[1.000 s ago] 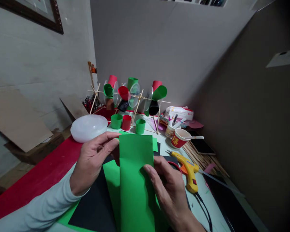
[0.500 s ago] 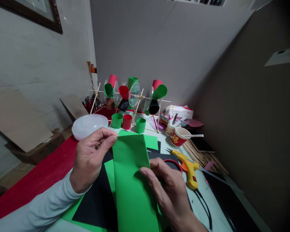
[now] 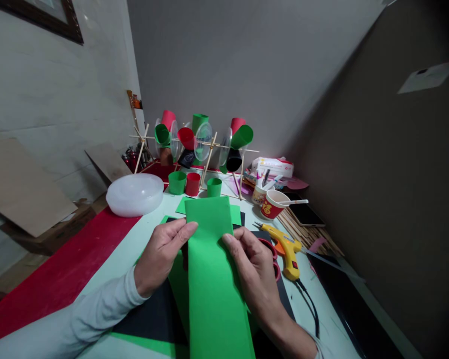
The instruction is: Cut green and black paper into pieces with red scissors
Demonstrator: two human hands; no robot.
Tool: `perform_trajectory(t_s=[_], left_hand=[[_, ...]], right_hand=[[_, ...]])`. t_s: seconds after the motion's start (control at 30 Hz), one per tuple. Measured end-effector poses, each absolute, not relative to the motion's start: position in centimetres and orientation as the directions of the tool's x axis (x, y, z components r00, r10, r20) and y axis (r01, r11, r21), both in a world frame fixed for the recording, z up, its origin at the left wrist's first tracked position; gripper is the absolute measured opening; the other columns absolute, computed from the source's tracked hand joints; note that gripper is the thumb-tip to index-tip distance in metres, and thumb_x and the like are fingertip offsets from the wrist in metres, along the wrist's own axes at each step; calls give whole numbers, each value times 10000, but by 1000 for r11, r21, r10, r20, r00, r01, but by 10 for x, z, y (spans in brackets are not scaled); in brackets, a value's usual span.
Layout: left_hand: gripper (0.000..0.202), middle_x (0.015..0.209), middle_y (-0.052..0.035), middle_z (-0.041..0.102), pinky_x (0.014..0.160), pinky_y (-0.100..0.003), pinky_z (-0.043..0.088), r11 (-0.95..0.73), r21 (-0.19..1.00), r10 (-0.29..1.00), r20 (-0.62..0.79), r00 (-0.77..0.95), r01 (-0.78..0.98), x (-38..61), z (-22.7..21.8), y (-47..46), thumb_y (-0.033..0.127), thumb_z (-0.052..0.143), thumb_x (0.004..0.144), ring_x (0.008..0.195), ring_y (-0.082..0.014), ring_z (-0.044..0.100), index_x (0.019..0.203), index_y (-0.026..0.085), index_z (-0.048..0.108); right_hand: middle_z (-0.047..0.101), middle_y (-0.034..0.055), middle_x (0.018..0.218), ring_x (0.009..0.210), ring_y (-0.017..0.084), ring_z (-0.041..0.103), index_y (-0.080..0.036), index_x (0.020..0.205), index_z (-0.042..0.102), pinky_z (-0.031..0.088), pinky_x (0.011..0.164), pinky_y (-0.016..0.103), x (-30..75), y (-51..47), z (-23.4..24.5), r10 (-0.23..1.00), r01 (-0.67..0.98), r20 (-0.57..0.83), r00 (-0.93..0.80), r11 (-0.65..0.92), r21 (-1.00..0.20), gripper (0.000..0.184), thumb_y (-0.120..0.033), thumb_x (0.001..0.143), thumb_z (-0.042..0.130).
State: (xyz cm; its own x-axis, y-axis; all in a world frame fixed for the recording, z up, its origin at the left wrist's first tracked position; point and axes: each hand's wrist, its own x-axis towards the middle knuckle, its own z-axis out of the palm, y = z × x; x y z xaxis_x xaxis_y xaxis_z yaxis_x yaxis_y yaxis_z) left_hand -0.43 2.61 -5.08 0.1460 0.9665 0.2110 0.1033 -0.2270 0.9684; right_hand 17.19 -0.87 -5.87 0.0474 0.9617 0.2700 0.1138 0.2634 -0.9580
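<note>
A long strip of green paper, seemingly folded, runs from the bottom edge of the view up to the middle. My left hand pinches its left edge near the top between thumb and fingers. On the opposite edge, slightly lower, my right hand grips it with the thumb on the front face. Beneath lie sheets of black paper and green paper. Red-handled scissors show partly behind my right hand, and a yellow hot glue gun rests to its right.
Behind stands a stick frame carrying clear discs and coloured paper cups. Small green and red cups sit before it. A white translucent bowl is at left. A red paper cup, wooden sticks and a black flat panel lie right.
My left hand has slid down from the strip's top corner to its left edge. My right hand has shifted slightly up along the right edge. The view has turned a little.
</note>
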Motion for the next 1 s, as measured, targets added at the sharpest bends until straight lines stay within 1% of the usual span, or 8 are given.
perform_trajectory(t_s=[0.07,0.13,0.2,0.3,0.57,0.7,0.87,1.0], left_hand=[[447,587,58,312,490,-259,294,-270,946,957,242,163,180,-4,-48,25,477,579,884,545,-117,317,575,227,375],[453,561,60,323,485,-256,300,-286,932,945,236,226,223,-4,-46,25,483,559,886,523,-114,340,564,230,366],[451,509,61,370,454,-253,321,-233,945,931,149,333,229,-2,-46,24,508,543,885,462,-114,395,565,235,382],[431,451,55,454,392,-252,346,-82,976,902,-14,431,203,3,-49,21,552,532,876,374,-128,464,598,235,442],[450,414,32,520,403,-244,361,-21,969,811,-127,571,246,14,-63,13,539,579,856,355,-136,520,557,214,489],[444,424,15,560,412,-245,386,10,972,791,-151,593,235,15,-65,13,503,614,854,373,-142,548,537,207,522],[435,403,6,582,410,-244,423,47,971,755,-187,629,233,16,-62,11,431,723,790,377,-142,555,467,211,532],[424,417,-19,624,410,-235,445,108,972,698,-223,681,208,14,-63,9,404,688,836,371,-143,583,483,202,570]], right_hand=[[378,-66,629,570,105,326,-212,698,487,295,510,226,173,-8,-56,971,73,238,27,236,-969,347,-452,909,622],[474,-46,668,602,115,430,-203,759,553,386,555,228,174,-6,-53,982,-6,188,-17,188,-982,298,-454,882,656],[602,-7,743,675,152,554,-189,868,633,476,633,268,174,-3,-53,989,-107,134,-59,128,-986,268,-450,852,689],[701,38,808,728,200,640,-174,927,685,516,667,311,176,3,-57,995,-199,91,-42,80,-977,281,-435,826,715],[733,5,782,685,191,646,-196,818,685,510,693,315,197,26,-68,972,-222,131,195,174,-960,228,-399,748,760],[725,1,747,669,192,640,-192,811,695,501,677,315,203,31,-70,964,-208,148,220,194,-959,238,-404,722,759],[713,0,732,666,197,640,-203,803,679,505,649,320,213,40,-78,957,-194,133,259,186,-963,251,-432,725,745],[686,-9,713,672,197,635,-208,779,663,501,652,324,225,49,-83,947,-160,140,289,192,-968,243,-430,729,749]])
